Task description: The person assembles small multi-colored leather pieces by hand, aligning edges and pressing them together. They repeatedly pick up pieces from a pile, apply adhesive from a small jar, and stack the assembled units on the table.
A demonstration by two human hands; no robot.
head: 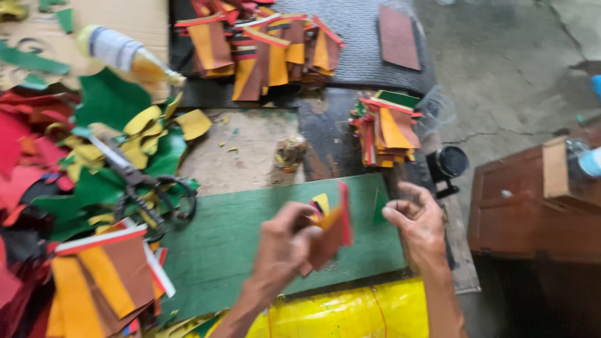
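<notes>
The left hand (285, 244) grips a multicoloured leather piece (328, 228), fingers closed around it, above the near edge of the green board (219, 250). The right hand (421, 226) hovers just beside the piece, fingers loosely curled and holding nothing. Black scissors (147, 188) lie at the board's left edge among scraps. A stack of similar pieces (388, 128) sits beyond the far right corner.
</notes>
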